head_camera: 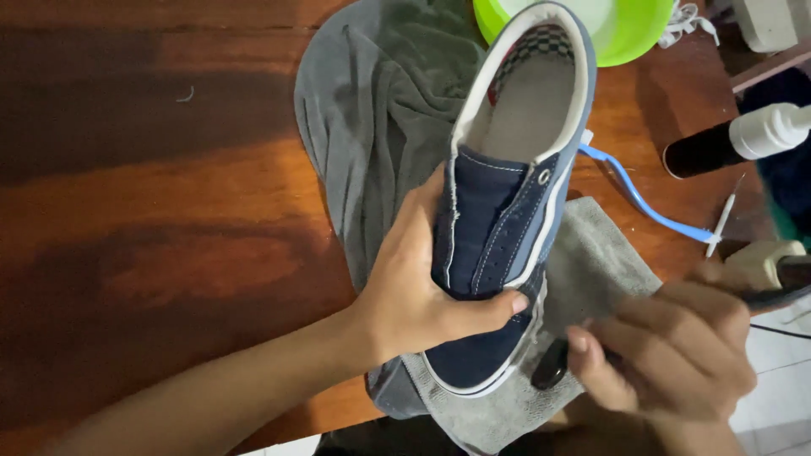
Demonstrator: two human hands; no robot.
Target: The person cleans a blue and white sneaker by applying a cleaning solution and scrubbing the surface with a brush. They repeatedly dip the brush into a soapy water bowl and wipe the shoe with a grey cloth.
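Navy canvas sneaker [498,228] gripped by left hand [414,287] over grey towel [380,110].
Right hand [676,355] pinches a small black object [551,365]; green bowl [625,34], blue toothbrush [650,207] lie beyond on the table [152,211].

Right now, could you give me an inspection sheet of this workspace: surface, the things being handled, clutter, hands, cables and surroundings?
Surface: reddish-brown wooden table, partly covered by a grey towel.
Job's things: navy blue sneaker, laces removed, white-edged sole, tilted on its side over a light grey cloth; small dark object at the right fingertips, kind unclear.
Clutter: lime green bowl; blue toothbrush; dark bottle with white cap; thin white stick.
Hands: left hand in a grip around the sneaker's middle; right hand blurred, pinching the dark object.
Cables: thin dark line at right edge, possibly a cable.
Surroundings: pale tiled floor at lower right.
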